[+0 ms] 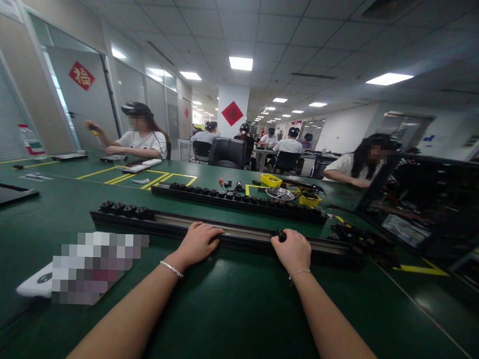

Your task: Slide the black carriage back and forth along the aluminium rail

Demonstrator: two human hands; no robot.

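A long black rail (pixel 245 233) with a pale metallic channel lies across the green table in front of me. Over its near edge, left of the middle, my left hand (pixel 198 243) is closed, fingers on top and thumb in front. Farther right, my right hand (pixel 294 249) grips a small round black module (pixel 280 235) at the channel; its lower part is hidden. Several similar black modules (pixel 124 209) sit in the rail's left end. Behind it lies a second black rail (pixel 239 199), lined with such modules. A heap of dark pieces (pixel 363 241) lies at the right end.
A white device (pixel 35 285) and a blurred-out sheet lie at left. Beyond the rails are a metal dish (pixel 280 193), a yellow bin (pixel 271 180) and cables. A large black-framed panel (pixel 423 207) stands at right. Co-workers sit at left (pixel 142 139) and right (pixel 353 165).
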